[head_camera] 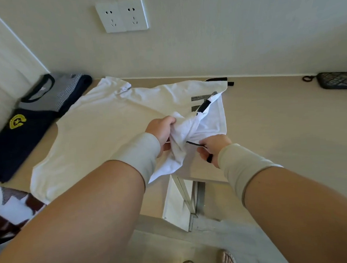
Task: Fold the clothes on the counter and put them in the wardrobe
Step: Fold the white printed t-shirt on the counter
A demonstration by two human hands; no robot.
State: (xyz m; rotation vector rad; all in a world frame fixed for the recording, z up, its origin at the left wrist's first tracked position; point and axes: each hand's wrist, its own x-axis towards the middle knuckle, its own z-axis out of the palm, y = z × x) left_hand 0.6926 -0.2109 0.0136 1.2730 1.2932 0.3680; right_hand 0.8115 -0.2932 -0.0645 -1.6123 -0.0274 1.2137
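On the bench [270, 112]: white shirt [106, 125] spread flat, both hands on its bunched sleeve.
I observe the left hand [162, 130] gripping the gathered white cloth and the right hand [212, 147] pinching a black trim strip at the sleeve edge. A folded navy shirt [15, 142] and striped grey shirt [50, 92] lie stacked at the bench's left end, touching the white shirt. A dark pouch [337, 79] sits far right by the wall.
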